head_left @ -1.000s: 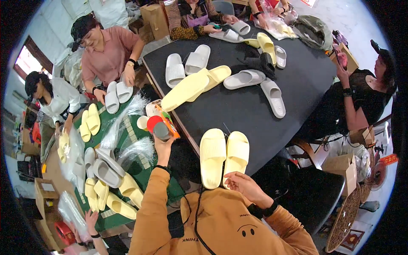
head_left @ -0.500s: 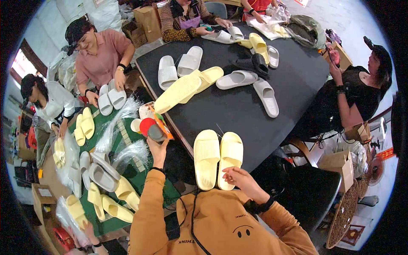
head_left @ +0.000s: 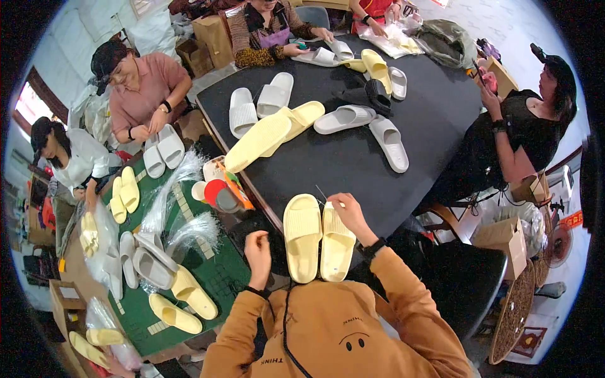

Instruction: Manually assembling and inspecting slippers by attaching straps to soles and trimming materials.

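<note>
A pair of pale yellow slide slippers, the left slipper [head_left: 301, 239] and the right slipper [head_left: 337, 246], stands side by side before my chest, toes pointing away. My right hand [head_left: 350, 217] bends over the right slipper's toe with its fingertips pinched. A thin strand [head_left: 319, 191] sticks up at these fingertips and seems held in them. Left of the pair, my left hand [head_left: 257, 257] hovers apart from the slippers, fingers curled closed; what they hold, if anything, is hidden.
The black table [head_left: 435, 126] ahead bears grey slippers [head_left: 389, 145] and yellow slippers [head_left: 259, 143]. On the green table [head_left: 233, 283] at left lie clear strands [head_left: 198, 234], more slippers [head_left: 192, 293] and round containers [head_left: 227, 201]. A person [head_left: 148, 88] handles grey slippers; other people sit around.
My left hand has left the round containers and come back toward the slippers. My right hand has moved from the right slipper's heel to its toe. One yellow slipper has left the green table's near pile.
</note>
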Demonstrator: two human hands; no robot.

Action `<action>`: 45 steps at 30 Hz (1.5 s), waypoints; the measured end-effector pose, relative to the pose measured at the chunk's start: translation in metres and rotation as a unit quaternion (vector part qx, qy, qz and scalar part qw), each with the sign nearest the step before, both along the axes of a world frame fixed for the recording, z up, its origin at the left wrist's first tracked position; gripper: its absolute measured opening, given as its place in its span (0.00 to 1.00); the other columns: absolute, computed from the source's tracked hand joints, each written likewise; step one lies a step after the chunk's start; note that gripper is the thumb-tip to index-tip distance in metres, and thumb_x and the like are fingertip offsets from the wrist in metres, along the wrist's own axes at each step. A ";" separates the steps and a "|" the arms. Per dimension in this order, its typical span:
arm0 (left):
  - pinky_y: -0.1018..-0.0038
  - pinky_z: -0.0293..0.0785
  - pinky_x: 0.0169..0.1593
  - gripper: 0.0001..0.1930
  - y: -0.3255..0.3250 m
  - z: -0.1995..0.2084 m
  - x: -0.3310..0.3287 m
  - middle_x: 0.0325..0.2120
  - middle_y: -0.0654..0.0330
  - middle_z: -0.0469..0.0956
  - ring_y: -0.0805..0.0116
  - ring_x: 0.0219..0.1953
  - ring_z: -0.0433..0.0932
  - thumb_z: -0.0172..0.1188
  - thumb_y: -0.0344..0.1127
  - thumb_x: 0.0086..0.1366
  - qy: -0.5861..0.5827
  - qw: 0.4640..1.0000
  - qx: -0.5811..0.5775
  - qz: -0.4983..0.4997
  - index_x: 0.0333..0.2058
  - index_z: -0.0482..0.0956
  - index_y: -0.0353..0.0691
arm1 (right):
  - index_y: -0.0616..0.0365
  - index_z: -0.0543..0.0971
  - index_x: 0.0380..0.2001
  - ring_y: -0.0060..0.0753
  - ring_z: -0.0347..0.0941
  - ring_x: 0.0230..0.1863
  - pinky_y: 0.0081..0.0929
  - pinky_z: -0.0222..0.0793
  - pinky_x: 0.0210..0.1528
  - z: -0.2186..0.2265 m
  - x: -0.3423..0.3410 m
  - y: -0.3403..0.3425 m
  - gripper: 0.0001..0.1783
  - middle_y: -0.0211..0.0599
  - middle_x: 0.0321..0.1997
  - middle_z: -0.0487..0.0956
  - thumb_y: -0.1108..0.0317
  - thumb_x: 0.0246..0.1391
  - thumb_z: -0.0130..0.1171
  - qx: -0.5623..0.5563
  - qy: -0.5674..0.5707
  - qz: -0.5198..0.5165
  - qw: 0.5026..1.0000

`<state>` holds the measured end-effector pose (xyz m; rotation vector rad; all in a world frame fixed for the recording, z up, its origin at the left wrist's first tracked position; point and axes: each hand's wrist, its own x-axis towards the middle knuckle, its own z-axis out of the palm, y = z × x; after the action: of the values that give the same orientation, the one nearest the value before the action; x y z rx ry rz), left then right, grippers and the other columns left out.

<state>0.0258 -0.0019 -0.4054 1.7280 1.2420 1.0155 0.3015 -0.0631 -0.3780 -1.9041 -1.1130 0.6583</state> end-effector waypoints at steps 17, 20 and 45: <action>0.51 0.48 0.65 0.36 -0.076 -0.005 0.045 0.58 0.29 0.54 0.32 0.63 0.50 0.56 0.49 0.62 0.243 0.901 0.013 -0.359 0.62 0.56 0.34 | 0.54 0.82 0.34 0.45 0.69 0.48 0.39 0.67 0.51 -0.056 -0.024 0.029 0.09 0.38 0.42 0.77 0.71 0.48 0.57 0.038 -0.219 -0.044 0.974; 0.49 0.46 0.65 0.36 -0.072 -0.015 0.051 0.59 0.30 0.52 0.31 0.63 0.48 0.56 0.51 0.62 0.271 0.891 0.055 -0.359 0.62 0.58 0.36 | 0.58 0.81 0.35 0.45 0.69 0.49 0.38 0.66 0.53 -0.056 -0.026 0.027 0.11 0.37 0.41 0.77 0.74 0.47 0.56 0.048 -0.232 -0.034 0.971; 0.56 0.68 0.50 0.19 -0.035 -0.031 0.047 0.42 0.41 0.71 0.44 0.44 0.72 0.50 0.31 0.59 0.260 0.876 0.226 -0.339 0.48 0.67 0.29 | 0.60 0.78 0.33 0.44 0.76 0.35 0.35 0.71 0.36 -0.041 -0.031 0.024 0.05 0.43 0.32 0.79 0.75 0.54 0.53 0.104 -0.046 -0.064 0.991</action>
<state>0.0728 -0.0374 -0.4369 2.6632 0.5782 0.4303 0.2704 -0.0392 -0.4187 -1.8230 -1.0617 0.3717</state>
